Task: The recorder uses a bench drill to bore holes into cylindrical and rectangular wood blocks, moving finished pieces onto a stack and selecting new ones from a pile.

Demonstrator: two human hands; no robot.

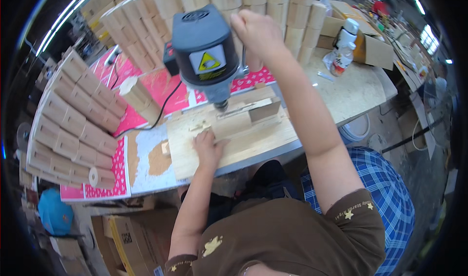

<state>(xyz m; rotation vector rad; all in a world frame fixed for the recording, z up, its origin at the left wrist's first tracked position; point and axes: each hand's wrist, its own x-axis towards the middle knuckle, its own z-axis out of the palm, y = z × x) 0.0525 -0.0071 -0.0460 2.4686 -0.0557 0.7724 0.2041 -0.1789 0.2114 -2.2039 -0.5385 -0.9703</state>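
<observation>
A bench drill press (204,47) with a dark blue-grey motor housing stands in front of me. My right hand (256,32) is raised at its right side, closed around the top of the feed lever (243,56). Below, the drill chuck (222,105) points down at a pale wooden block (233,123) set in a wooden jig. My left hand (207,149) rests on the jig's flat board (183,151), thumb apart from the fingers. Its fingertips reach a small light wooden piece (199,127) left of the block. The drill tip is not clearly visible.
Stacked wooden blocks (73,125) curve around the left, with more stacks (273,3) behind the drill. One wooden post (140,98) stands beside a black cable (168,100). Bottles (343,56) and an open carton (375,49) are at right. A blue checked cloth (380,193) lies beside me.
</observation>
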